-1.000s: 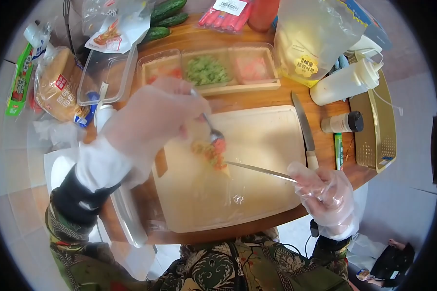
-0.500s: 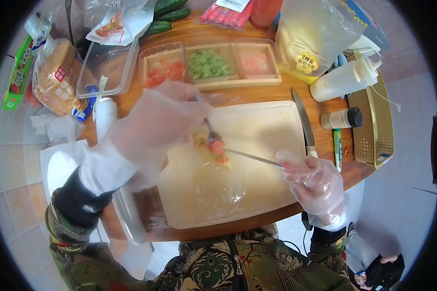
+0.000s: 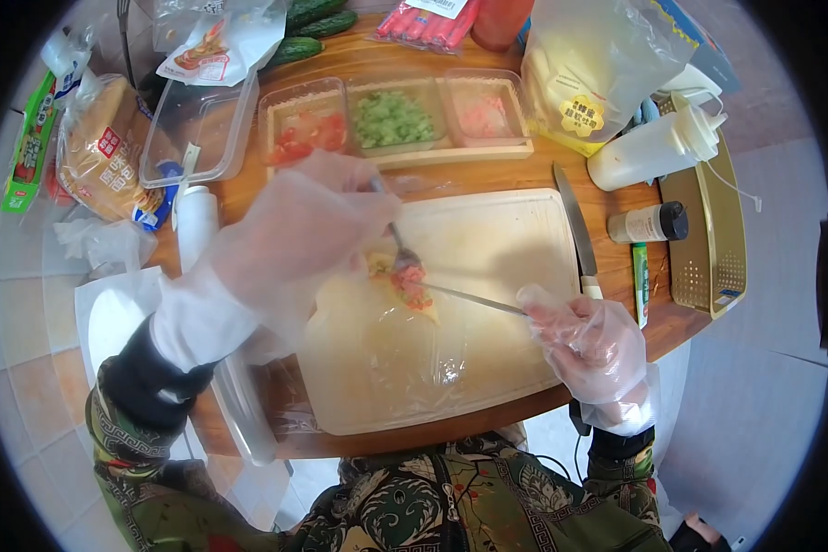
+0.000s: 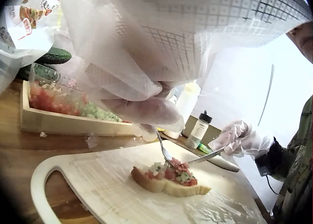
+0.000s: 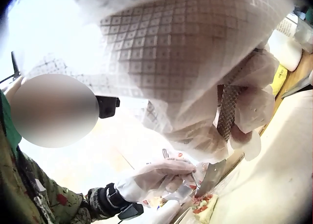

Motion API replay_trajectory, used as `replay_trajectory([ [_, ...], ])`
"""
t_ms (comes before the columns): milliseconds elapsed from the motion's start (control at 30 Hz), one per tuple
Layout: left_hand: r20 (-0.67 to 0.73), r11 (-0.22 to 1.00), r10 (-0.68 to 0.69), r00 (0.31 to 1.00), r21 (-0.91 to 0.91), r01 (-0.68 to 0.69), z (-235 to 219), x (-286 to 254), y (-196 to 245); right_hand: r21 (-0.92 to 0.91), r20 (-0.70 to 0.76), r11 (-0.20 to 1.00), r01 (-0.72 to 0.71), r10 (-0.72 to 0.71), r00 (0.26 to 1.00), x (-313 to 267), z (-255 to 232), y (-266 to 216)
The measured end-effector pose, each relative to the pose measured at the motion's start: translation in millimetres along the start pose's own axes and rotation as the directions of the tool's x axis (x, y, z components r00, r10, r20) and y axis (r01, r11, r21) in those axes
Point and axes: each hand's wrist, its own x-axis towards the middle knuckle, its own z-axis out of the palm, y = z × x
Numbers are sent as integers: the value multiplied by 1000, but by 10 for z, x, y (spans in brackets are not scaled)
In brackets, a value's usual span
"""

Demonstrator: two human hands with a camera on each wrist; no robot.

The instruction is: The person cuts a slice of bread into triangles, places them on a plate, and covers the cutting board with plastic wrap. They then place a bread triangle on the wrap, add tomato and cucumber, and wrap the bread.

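Note:
My gloved left hand (image 3: 313, 216) grips a metal spoon (image 3: 399, 239), its head down in chopped pink, red and green filling (image 3: 412, 287). This filling lies on a slice of bread (image 4: 156, 186) on the white cutting board (image 3: 506, 359). Clear plastic film (image 3: 432, 373) spreads over the board near the bread. From the right, my gloved right hand (image 3: 591, 345) holds a long thin knife (image 3: 478, 298), its tip against the filling beside the spoon. The knife's textured metal handle (image 5: 227, 111) shows between the fingers in the right wrist view.
Behind the board, a wooden tray (image 3: 414, 158) holds tubs of chopped tomato (image 3: 308, 138), green pieces (image 3: 394, 120) and pink pieces (image 3: 483, 118). A larger knife (image 3: 575, 225) lies along the right edge. Squeeze bottle (image 3: 644, 161), seasoning jar (image 3: 647, 223) and basket (image 3: 708, 258) stand right; bagged bread (image 3: 106, 152) left.
My right hand has moved left and slightly nearer the bread with the knife. The spoon's head stays at the filling, and my left hand has barely shifted.

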Motion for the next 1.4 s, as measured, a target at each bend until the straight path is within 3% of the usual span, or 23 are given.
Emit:
replay_trajectory([
  [533, -41, 997, -35, 999, -71, 32, -25, -38, 53, 111, -67, 993, 37, -30, 997, -48, 93, 147],
  [667, -74, 999, -24, 997, -46, 21, -23, -67, 61, 35, -59, 998, 49, -47, 997, -26, 27, 87],
  [733, -94, 998, -18, 995, -63, 12, -17, -75, 56, 123, -7, 991, -47, 48, 999, -22, 69, 109],
  [833, -68, 999, -29, 997, -24, 28, -37, -63, 66, 113, -58, 993, 19, -13, 998, -29, 115, 159],
  [1067, -72, 1000, 0, 997, -19, -2, -36, -71, 50, 79, -24, 997, -6, 8, 1000, -44, 90, 119],
  [1167, -82, 1000, 2, 997, -26, -4, -27, -74, 54, 8, -77, 999, 47, -47, 996, -51, 74, 77],
  [1267, -60, 1000, -12, 998, -26, 11, -34, -58, 62, -32, -58, 999, -1, 0, 998, -64, 29, 42],
  [1333, -27, 1000, 3, 1000, -30, -4, -39, -47, 58, 55, 37, 991, -119, 117, 993, -48, 1, 33],
  [1400, -27, 999, 5, 1000, -32, -6, -33, -53, 64, 36, 30, 993, -110, 109, 994, -50, 18, 48],
])
